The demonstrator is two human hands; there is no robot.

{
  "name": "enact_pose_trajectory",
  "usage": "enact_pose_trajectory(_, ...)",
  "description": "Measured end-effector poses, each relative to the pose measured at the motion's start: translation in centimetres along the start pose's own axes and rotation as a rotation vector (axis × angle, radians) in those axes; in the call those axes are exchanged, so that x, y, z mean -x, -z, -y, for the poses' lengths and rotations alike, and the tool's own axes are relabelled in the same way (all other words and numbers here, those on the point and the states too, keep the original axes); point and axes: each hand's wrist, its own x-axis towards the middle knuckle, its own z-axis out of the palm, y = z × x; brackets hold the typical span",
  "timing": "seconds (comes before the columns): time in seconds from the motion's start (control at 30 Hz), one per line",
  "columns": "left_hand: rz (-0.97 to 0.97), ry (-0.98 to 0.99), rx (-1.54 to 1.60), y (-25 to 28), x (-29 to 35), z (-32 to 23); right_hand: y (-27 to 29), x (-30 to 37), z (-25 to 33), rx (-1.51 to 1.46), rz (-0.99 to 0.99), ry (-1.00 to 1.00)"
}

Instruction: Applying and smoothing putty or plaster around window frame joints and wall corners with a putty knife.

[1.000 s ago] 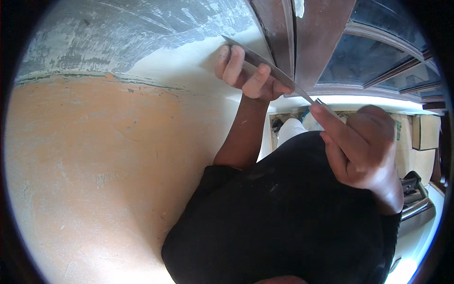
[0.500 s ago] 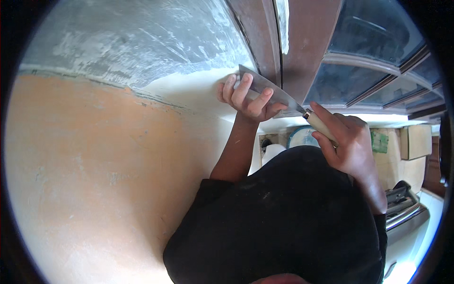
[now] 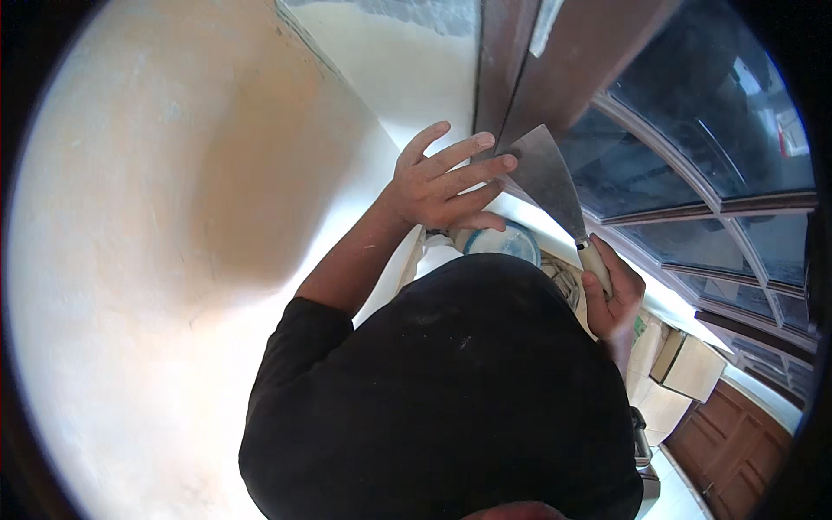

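Note:
My right hand [image 3: 617,299] is closed round the pale handle of a wide metal putty knife [image 3: 553,178]. Its broad blade points up and away, in front of a brown wooden frame [image 3: 594,65]. Just left of the blade, my left hand [image 3: 438,186] is open, fingers spread, with nothing visible in it. Its fingertips come close to the blade's left edge; I cannot tell whether they touch it. Beyond my left hand lies a smooth white plastered strip [image 3: 403,74] between the orange-tan wall [image 3: 147,191] and the frame.
Glass panes [image 3: 633,169] in a grid fill the right side. Below my hands, partly behind my dark shirt [image 3: 451,373], stands a round tub [image 3: 520,243] with a blue rim. Farther right are a pale box [image 3: 689,364] and a brown panelled door [image 3: 732,442].
The view has swung, so the walls and window appear turned. My left hand has come away from the blade and spread its fingers. My right hand keeps hold of the putty knife, whose blade points more upright.

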Motion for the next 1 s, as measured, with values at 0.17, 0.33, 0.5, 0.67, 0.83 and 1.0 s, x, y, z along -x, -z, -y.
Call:
enact_pose_trajectory(0.17, 0.126, -0.022, 0.041, 0.0, -0.8, -4.0, 2.4, 2.8, -3.5, -0.046, -0.091, 0.124)
enact_pose_trajectory(0.33, 0.250, -0.057, 0.055, 0.9, -1.0, -6.9, 3.4, 5.4, -5.5, -0.105, -0.147, 0.135)
enact_pose_trajectory(0.5, 0.315, -0.091, 0.077, 1.6, -0.9, -8.5, 3.6, 7.6, -5.3, -0.081, -0.126, 0.126)
enact_pose_trajectory(0.67, 0.333, -0.106, 0.107, 2.8, -0.1, -8.4, 2.1, 9.2, -2.7, -0.231, -0.149, 0.059)
enact_pose_trajectory(0.83, 0.299, -0.022, 0.138, 5.1, 1.2, -8.5, -1.3, 9.9, 0.0, -0.089, -0.179, 0.053)
enact_pose_trajectory(1.0, 0.238, 0.056, 0.176, 6.9, 4.9, -8.2, -4.3, 10.8, 1.9, -0.144, -0.290, -0.059)
